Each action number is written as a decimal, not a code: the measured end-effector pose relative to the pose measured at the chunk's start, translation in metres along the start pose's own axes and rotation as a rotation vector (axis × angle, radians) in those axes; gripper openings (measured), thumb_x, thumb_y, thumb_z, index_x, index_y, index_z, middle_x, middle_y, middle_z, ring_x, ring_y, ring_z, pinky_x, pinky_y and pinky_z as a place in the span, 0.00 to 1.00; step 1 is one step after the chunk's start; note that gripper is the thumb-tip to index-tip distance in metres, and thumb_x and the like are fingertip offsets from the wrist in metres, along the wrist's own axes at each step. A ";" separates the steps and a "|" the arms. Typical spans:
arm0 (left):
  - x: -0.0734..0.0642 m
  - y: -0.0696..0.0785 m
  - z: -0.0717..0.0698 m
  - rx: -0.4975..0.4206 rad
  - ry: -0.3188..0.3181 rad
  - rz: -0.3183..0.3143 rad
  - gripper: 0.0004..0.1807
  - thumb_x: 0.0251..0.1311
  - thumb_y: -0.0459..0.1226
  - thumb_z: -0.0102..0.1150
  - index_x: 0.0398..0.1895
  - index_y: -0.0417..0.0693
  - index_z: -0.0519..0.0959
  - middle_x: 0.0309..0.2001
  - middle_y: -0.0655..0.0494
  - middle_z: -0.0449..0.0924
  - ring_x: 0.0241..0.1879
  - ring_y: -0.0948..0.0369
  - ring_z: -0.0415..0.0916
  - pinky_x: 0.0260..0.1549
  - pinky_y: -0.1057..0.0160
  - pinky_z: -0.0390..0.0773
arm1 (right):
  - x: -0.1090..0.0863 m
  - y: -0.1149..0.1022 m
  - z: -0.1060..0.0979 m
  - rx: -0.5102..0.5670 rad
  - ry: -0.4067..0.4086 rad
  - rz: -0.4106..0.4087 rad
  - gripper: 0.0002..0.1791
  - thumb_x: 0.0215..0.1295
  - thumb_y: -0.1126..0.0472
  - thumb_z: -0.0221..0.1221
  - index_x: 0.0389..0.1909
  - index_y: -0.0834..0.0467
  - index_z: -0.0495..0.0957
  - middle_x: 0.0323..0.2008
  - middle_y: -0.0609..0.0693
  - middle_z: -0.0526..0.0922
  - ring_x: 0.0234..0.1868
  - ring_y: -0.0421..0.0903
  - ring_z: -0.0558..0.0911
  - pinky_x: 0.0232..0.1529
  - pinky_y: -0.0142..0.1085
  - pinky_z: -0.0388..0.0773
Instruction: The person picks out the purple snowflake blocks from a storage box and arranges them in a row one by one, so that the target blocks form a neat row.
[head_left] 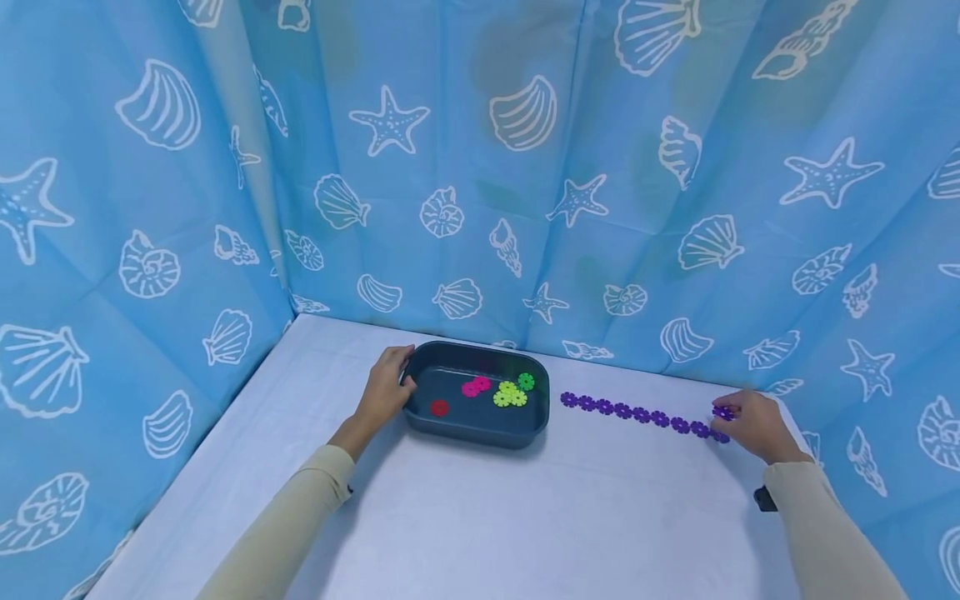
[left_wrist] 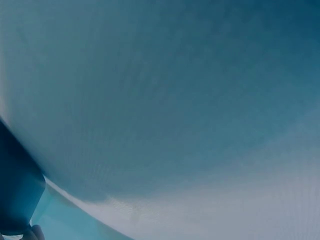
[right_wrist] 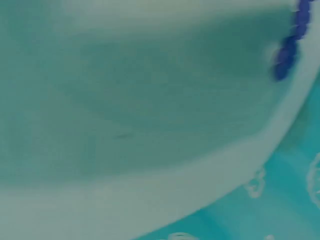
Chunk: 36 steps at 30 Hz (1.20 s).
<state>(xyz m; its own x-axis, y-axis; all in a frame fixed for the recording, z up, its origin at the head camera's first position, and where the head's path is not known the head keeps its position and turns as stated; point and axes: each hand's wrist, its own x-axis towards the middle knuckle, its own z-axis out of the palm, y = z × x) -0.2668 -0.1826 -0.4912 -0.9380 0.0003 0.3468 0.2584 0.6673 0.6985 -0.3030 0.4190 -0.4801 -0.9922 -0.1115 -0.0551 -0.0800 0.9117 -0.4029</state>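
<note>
At its left end, the dark grey basin is gripped by my left hand, thumb at the rim. Inside lie a red flower-shaped disc, pink discs, yellow-green discs and a green disc. My right hand pinches a purple flower-shaped disc just above the right end of a row of purple discs. In the left wrist view, part of the basin shows with fingertips below it. The right wrist view shows blurred purple discs.
A white cloth covers the table. Blue curtains with white shell and starfish prints stand behind it and on both sides. The basin is left of the purple row, with a small gap between them.
</note>
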 end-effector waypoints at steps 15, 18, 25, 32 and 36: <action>-0.001 -0.001 0.000 0.014 0.008 0.002 0.30 0.54 0.20 0.56 0.64 0.31 0.69 0.57 0.40 0.70 0.61 0.48 0.70 0.62 0.58 0.73 | -0.031 0.042 0.018 -0.042 0.023 0.071 0.25 0.58 0.59 0.67 0.53 0.69 0.77 0.50 0.71 0.77 0.52 0.74 0.73 0.51 0.66 0.74; -0.001 -0.001 0.000 0.018 0.009 0.013 0.30 0.54 0.20 0.56 0.63 0.31 0.69 0.57 0.39 0.70 0.61 0.48 0.70 0.62 0.57 0.73 | -0.032 0.042 0.020 -0.032 0.029 0.071 0.25 0.59 0.59 0.67 0.54 0.69 0.77 0.52 0.72 0.76 0.54 0.74 0.72 0.51 0.67 0.73; -0.002 0.001 -0.001 0.016 0.002 0.003 0.29 0.54 0.20 0.57 0.64 0.31 0.69 0.57 0.39 0.70 0.61 0.48 0.70 0.62 0.57 0.73 | -0.032 0.044 0.022 -0.005 0.031 0.094 0.25 0.60 0.59 0.65 0.56 0.68 0.76 0.54 0.72 0.75 0.56 0.75 0.70 0.52 0.68 0.72; -0.001 0.001 0.000 0.023 -0.013 -0.014 0.30 0.56 0.21 0.57 0.65 0.32 0.68 0.58 0.40 0.70 0.62 0.49 0.69 0.63 0.57 0.72 | -0.032 0.044 0.021 0.000 0.022 0.113 0.25 0.61 0.59 0.64 0.57 0.68 0.76 0.56 0.72 0.73 0.57 0.76 0.68 0.52 0.69 0.71; -0.001 -0.001 0.001 0.031 -0.016 -0.011 0.30 0.56 0.22 0.57 0.65 0.32 0.68 0.58 0.40 0.70 0.62 0.49 0.69 0.63 0.56 0.72 | -0.032 0.042 0.020 0.002 0.043 0.121 0.26 0.62 0.58 0.63 0.58 0.66 0.75 0.58 0.72 0.72 0.58 0.76 0.67 0.51 0.70 0.70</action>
<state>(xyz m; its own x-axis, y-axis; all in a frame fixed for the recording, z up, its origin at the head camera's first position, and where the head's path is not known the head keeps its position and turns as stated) -0.2663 -0.1829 -0.4926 -0.9445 0.0047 0.3286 0.2409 0.6900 0.6825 -0.2723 0.4528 -0.5136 -0.9978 0.0165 -0.0646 0.0409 0.9168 -0.3973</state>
